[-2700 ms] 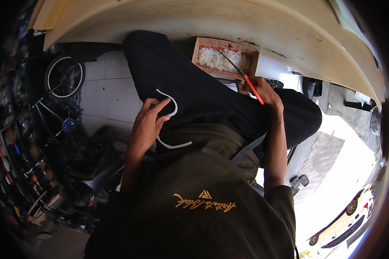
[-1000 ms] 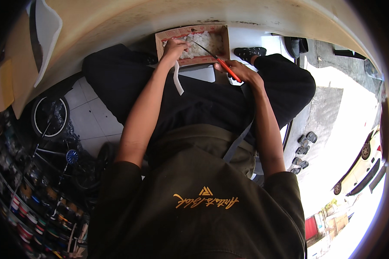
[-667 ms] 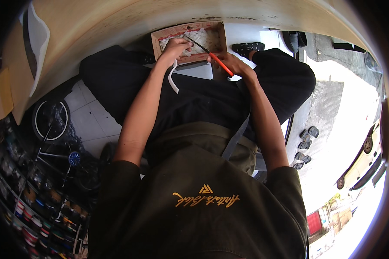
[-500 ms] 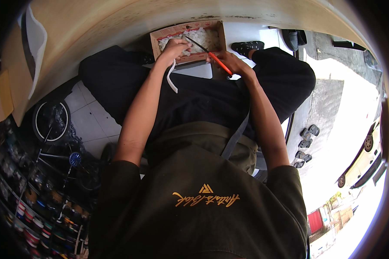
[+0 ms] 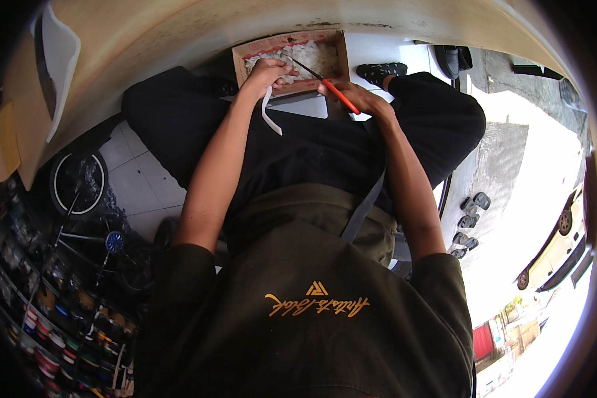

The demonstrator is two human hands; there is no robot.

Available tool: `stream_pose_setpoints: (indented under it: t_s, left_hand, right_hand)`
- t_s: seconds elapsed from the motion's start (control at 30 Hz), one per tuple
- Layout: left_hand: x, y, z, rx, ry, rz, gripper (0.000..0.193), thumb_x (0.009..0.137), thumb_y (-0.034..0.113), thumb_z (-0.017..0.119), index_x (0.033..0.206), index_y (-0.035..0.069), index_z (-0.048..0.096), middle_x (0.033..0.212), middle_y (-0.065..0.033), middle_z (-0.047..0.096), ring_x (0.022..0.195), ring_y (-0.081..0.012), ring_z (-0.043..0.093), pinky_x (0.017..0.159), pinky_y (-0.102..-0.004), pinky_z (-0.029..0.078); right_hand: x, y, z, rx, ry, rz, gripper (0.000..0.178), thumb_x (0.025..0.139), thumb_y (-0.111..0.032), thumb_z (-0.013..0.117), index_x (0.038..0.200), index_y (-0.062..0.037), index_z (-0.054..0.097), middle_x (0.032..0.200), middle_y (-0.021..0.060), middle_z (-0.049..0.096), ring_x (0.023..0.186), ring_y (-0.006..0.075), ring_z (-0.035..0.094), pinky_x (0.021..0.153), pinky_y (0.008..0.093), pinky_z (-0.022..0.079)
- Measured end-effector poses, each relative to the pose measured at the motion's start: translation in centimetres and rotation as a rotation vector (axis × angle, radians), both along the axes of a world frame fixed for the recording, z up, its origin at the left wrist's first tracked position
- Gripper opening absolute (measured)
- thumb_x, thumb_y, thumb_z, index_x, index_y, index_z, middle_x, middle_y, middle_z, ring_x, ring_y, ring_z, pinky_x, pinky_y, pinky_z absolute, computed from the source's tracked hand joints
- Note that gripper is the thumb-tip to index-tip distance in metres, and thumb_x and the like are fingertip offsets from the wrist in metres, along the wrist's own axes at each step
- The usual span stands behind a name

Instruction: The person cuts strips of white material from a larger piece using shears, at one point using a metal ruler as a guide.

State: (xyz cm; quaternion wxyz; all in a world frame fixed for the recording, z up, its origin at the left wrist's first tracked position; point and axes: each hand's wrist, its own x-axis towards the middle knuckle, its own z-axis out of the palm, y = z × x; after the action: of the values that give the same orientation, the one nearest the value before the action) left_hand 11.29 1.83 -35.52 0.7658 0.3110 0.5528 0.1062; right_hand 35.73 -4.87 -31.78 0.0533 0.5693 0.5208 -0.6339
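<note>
The left hand (image 5: 269, 74), pinching a white strip (image 5: 267, 117) that dangles below it, has come from the lap to the box (image 5: 305, 86) beyond, bringing strip and red-handled tool (image 5: 339, 95), gripped in the right hand (image 5: 365, 99), close together.

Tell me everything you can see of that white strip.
The white strip is narrow, smooth-looking and seemingly flexible; its material can't be told. The left hand grips its upper part, partly hiding it. The rest hangs below in a curve, its lower end over the dark trousers; whether it touches them is unclear.
</note>
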Motion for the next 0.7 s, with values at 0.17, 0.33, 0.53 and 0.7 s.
stream_pose_setpoints:
  t_s: [0.17, 0.33, 0.53, 0.7]
  left_hand:
    - [-0.1, 0.2, 0.5, -0.059, 0.026, 0.017, 0.017, 0.091, 0.012, 0.056, 0.101, -0.002, 0.059, 0.095, -0.0120, 0.068, 0.053, -0.0043, 0.041, 0.042, -0.0182, 0.032]
    - [-0.1, 0.4, 0.6, -0.037, 0.127, 0.222, 0.014, 0.087, 0.009, 0.057, 0.088, -0.004, 0.062, 0.083, -0.0129, 0.068, 0.045, -0.0066, 0.038, 0.038, -0.0204, 0.026]
    - [0.1, 0.3, 0.6, -0.060, 0.019, 0.111, 0.014, 0.088, 0.011, 0.058, 0.093, -0.001, 0.062, 0.085, -0.0109, 0.067, 0.045, -0.0053, 0.037, 0.038, -0.0199, 0.025]
    - [0.3, 0.2, 0.9, -0.108, -0.001, 0.004, 0.016, 0.090, 0.014, 0.057, 0.099, 0.000, 0.061, 0.086, -0.0086, 0.066, 0.046, -0.0038, 0.036, 0.038, -0.0184, 0.025]
  right_hand:
    - [-0.3, 0.5, 1.4, -0.059, -0.028, 0.014, 0.099, 0.071, -0.084, 0.043, 0.129, -0.0049, 0.053, 0.122, 0.0188, 0.057, 0.116, 0.0306, 0.051, 0.097, 0.0387, 0.039]
    - [0.2, 0.2, -0.1, -0.082, 0.032, -0.032, 0.098, 0.070, -0.084, 0.044, 0.128, -0.0067, 0.054, 0.120, 0.0179, 0.058, 0.114, 0.0314, 0.052, 0.096, 0.0394, 0.039]
    - [-0.2, -0.2, -0.1, 0.023, 0.017, -0.002, 0.091, 0.072, -0.082, 0.045, 0.126, -0.0096, 0.056, 0.115, 0.0174, 0.061, 0.111, 0.0310, 0.054, 0.094, 0.0411, 0.040]
    - [0.0, 0.5, 1.1, 0.098, 0.062, 0.051, 0.078, 0.076, -0.076, 0.048, 0.119, -0.0123, 0.061, 0.090, 0.0199, 0.066, 0.087, 0.0298, 0.063, 0.080, 0.0415, 0.046]
